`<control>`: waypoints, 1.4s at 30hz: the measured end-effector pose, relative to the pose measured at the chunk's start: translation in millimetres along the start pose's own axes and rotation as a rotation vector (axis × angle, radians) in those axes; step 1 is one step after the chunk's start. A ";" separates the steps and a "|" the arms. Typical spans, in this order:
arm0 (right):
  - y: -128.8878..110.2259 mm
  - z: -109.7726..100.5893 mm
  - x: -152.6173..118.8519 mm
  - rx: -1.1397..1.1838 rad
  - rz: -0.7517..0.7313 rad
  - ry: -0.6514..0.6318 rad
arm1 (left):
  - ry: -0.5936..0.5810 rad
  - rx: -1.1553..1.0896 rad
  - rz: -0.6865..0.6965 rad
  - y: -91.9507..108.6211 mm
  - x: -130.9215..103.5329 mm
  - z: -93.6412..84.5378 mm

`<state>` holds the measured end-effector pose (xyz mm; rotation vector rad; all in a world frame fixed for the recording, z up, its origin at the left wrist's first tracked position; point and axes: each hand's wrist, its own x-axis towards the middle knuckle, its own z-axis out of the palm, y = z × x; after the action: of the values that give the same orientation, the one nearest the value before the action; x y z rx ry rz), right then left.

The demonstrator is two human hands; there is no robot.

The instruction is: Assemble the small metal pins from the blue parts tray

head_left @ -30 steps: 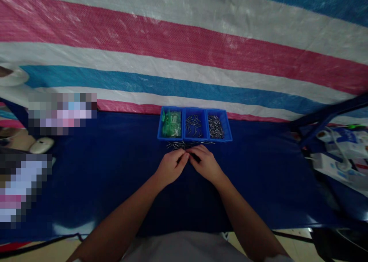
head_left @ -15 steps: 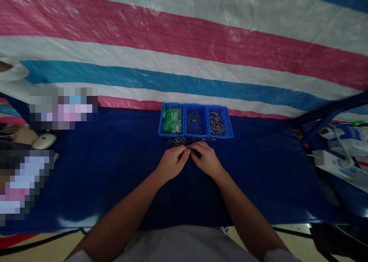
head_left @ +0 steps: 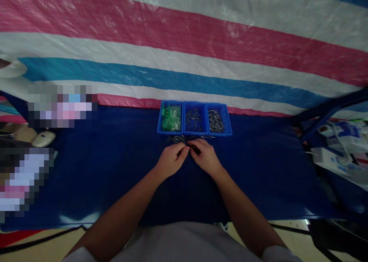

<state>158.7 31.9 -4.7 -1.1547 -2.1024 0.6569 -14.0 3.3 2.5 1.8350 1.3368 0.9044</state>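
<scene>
As you face the table's (head_left: pixel 100 158) far edge, most pins (head_left: pixel 176 139) lie just beyond your left hand (head_left: pixel 170 161).
Both hands (head_left: pixel 207 159): fingers together, hold unclear.

Left hand (head_left: pixel 170 159), right hand (head_left: pixel 206 156) — anything held is hidden.

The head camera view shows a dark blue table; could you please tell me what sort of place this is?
Probably a makeshift small-parts workstation: three blue plastic bins, two holding thin metal pieces, stand on a dark blue table before a pink, white and blue striped sheet.
</scene>
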 end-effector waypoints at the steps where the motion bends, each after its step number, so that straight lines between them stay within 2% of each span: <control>1: 0.1 0.1 0.1 -0.005 -0.004 -0.001 | 0.003 -0.002 -0.001 -0.1 -0.2 0.0; 14: 0.0 -1.6 -1.0 -0.023 -0.045 0.010 | -0.004 0.031 0.017 -0.7 -0.4 -0.1; 28: -0.8 0.1 -0.9 -0.073 -0.078 -0.045 | -0.015 0.028 0.016 -1.5 -0.6 0.8; 42: -0.1 -2.0 -1.4 0.010 -0.059 0.041 | -0.018 0.054 0.018 -1.0 -0.7 0.8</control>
<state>160.7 30.8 -3.7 -1.0875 -2.0883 0.6108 -14.0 2.8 1.1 1.8944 1.3482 0.8671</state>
